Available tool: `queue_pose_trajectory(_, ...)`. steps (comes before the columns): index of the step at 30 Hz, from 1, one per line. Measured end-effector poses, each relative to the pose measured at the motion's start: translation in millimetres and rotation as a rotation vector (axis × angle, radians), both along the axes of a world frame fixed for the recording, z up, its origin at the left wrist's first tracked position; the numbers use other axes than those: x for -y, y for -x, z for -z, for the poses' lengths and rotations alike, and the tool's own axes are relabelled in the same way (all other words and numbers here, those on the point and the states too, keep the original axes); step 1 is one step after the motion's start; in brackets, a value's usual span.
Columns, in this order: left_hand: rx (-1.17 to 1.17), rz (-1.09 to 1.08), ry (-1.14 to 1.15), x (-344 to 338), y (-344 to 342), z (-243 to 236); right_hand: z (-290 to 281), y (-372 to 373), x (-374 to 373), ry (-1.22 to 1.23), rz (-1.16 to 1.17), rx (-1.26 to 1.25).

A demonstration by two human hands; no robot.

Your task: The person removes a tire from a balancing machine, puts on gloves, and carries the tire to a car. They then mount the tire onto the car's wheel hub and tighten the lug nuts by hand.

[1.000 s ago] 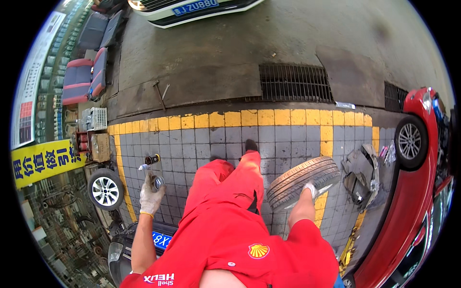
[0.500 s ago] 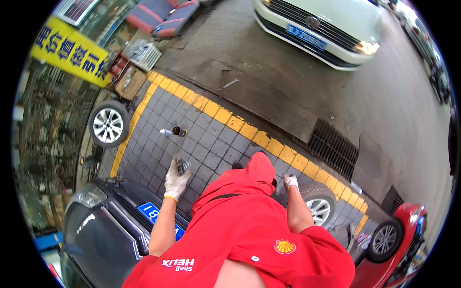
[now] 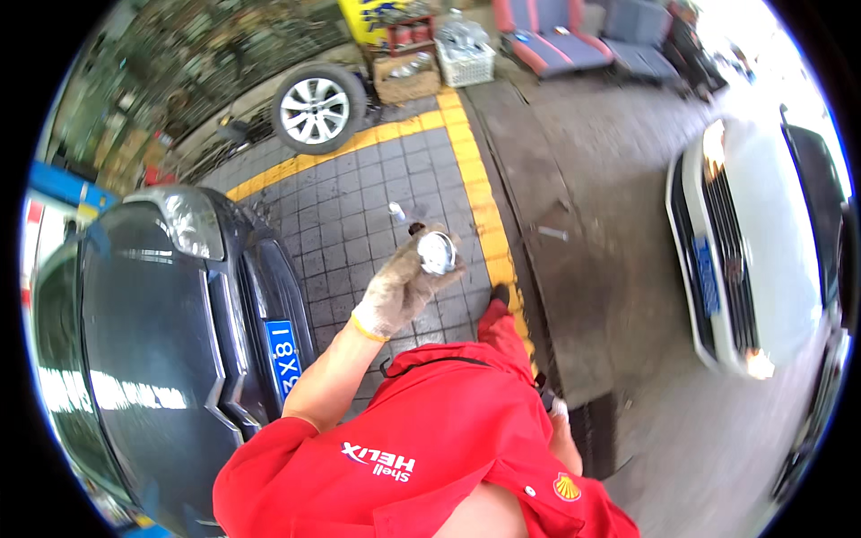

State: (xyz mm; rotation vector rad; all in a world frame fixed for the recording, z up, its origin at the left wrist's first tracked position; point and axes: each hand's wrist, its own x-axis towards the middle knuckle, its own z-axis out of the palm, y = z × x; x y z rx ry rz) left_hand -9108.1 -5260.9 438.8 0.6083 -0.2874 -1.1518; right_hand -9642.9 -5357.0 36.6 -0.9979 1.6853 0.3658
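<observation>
My left hand (image 3: 396,291), in a soiled white knit glove, is raised in front of me, its fingers closed around a round, silvery metal part (image 3: 437,253). The part's face is turned up and looks shiny; its exact kind is unclear. My right hand (image 3: 560,409), also gloved, is low by my right side, mostly hidden behind my red clothing, so its fingers do not show. Beyond the left hand a small white and blue bottle or can (image 3: 396,212) is on the tiles. A dark round object (image 3: 416,229) beside it is partly covered by the glove.
A dark car (image 3: 152,305) stands close on my left. A wheel (image 3: 316,112) leans at the far edge, near a carton (image 3: 405,82) and a white crate (image 3: 467,65). Yellow edging (image 3: 475,188) borders the grey tiles. A white car (image 3: 753,251) is on the right.
My view and body have turned left. The left hand has come up and to the right with the metal part. My right hand, earlier by a tyre, is now largely hidden; that tyre is out of view.
</observation>
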Motion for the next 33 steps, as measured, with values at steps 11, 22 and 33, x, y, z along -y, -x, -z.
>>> queue_pose_trajectory(11,-0.139,-0.370,-0.063,125.5,-101.5,4.2,-50.9,-225.3,321.4,0.135,0.114,0.113)
queue_pose_trajectory(22,-0.063,-0.608,0.162,167.4,-336.5,25.9,-72.1,-574.4,446.2,0.124,-0.292,0.417)
queue_pose_trajectory(33,0.087,-0.749,0.029,174.3,-555.4,68.1,-93.3,-759.7,498.9,0.104,-0.912,-0.102)
